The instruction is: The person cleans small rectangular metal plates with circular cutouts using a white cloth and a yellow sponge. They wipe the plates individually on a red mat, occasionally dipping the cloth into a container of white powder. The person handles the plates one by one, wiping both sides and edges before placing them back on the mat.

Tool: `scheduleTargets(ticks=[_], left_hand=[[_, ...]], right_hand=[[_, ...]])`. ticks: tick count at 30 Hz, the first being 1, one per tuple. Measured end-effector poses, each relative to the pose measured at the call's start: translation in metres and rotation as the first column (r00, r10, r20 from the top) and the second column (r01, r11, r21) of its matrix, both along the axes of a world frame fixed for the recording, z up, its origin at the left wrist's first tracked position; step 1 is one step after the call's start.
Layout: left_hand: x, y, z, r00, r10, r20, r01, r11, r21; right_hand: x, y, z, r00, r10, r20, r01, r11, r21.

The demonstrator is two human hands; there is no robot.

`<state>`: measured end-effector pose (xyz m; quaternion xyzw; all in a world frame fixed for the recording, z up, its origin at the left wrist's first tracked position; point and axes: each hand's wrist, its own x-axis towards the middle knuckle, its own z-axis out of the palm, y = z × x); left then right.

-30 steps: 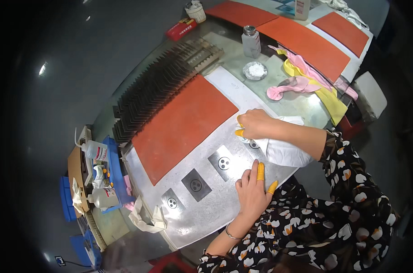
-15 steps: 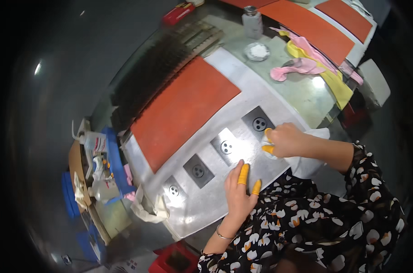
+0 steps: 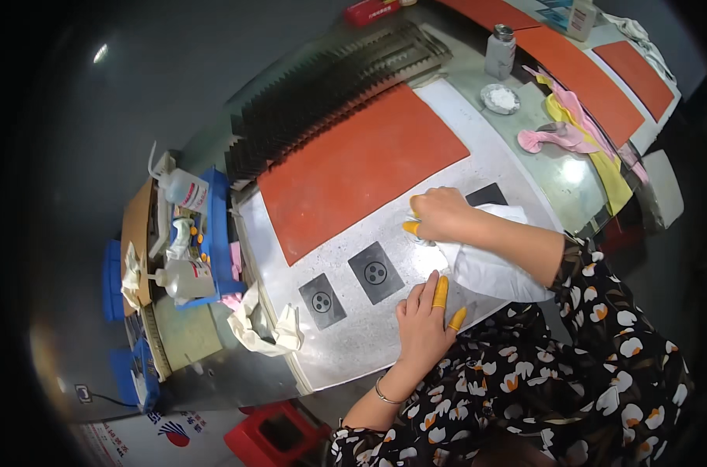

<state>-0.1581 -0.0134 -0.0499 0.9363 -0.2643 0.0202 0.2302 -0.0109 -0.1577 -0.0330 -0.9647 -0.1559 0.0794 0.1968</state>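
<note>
My right hand [image 3: 439,214], with a yellow finger cot on one finger, is closed on a white cloth [image 3: 490,268] and presses it onto the speckled light plate [image 3: 346,350]. Two dark square parts with round centres, one [image 3: 376,272] and another [image 3: 321,301], lie on the plate to its left. A third dark square [image 3: 487,194] shows just behind the hand. My left hand [image 3: 422,321] lies flat on the plate near its front edge, with yellow cots on two fingers, and holds nothing.
An orange mat [image 3: 361,167] lies behind the plate, with a black ribbed rack [image 3: 330,86] beyond it. At the left stand a blue tray [image 3: 213,233] with bottles and a crumpled white rag [image 3: 264,327]. Far right hold a bottle [image 3: 500,50], small dish [image 3: 500,99] and pink gloves [image 3: 556,136].
My right hand with the cloth has shifted left along the row of dark squares and now covers one of them. My left hand stays flat on the plate. The view has shifted.
</note>
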Motion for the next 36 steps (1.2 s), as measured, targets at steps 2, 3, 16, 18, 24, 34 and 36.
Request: scheduleTargets(ticks=[2,3,16,18,24,34,36], left_hand=[[0.002,-0.001,-0.002,1.000,-0.006,-0.016,0.005,1.000,-0.027],[0.002,-0.001,0.000,1.000,0.000,-0.020,-0.001,0.999,-0.046],[-0.010,0.087,0.006,0.987,0.159,0.030,-0.152,0.974,-0.168],[-0.011,0.091,0.009,0.990,0.139,0.011,-0.137,0.984,-0.116],[-0.018,0.092,0.002,0.992,0.127,0.026,-0.127,0.992,-0.024],[-0.023,0.110,-0.008,0.989,0.144,-0.037,-0.148,0.931,-0.332],[-0.025,0.126,-0.004,0.979,0.203,-0.033,-0.201,0.909,-0.365]], right_hand=[[-0.015,-0.005,-0.002,1.000,0.010,-0.024,-0.011,1.000,-0.008],[-0.025,-0.007,0.001,0.999,0.018,-0.041,-0.019,1.000,-0.016],[-0.068,0.008,0.031,0.957,0.173,-0.233,-0.200,0.975,-0.095],[-0.052,0.037,0.045,0.975,0.169,-0.141,-0.175,0.984,-0.033],[0.002,0.104,0.007,0.991,0.130,0.012,-0.130,0.991,0.034],[-0.067,0.095,0.000,0.979,0.153,-0.132,-0.157,0.988,-0.017],[-0.080,0.091,0.003,0.962,0.189,-0.199,-0.198,0.980,-0.026]])
